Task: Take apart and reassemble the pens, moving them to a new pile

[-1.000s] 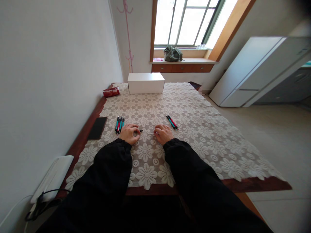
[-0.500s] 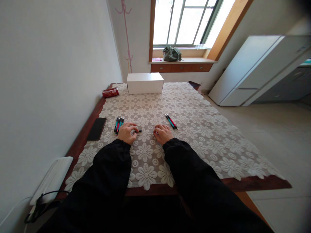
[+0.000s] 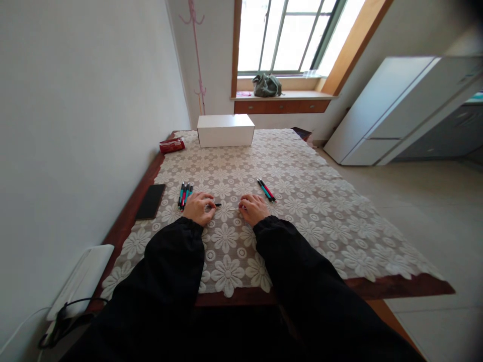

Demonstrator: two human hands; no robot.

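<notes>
While knuckles-up, left hand [image 3: 198, 208] pinches pen [image 3: 216, 204].

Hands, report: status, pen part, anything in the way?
Left hand pinching black pen part. Right hand closed, contents unclear. Pen bundle beside left hand; nothing between hands.

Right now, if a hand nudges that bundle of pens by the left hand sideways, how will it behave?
The bundle of pens lies loose on the lace tablecloth, so the pens would probably scatter rather than move together. Their slim round barrels look apt to roll, though the openwork lace may check that. They look stiff and light.
</notes>
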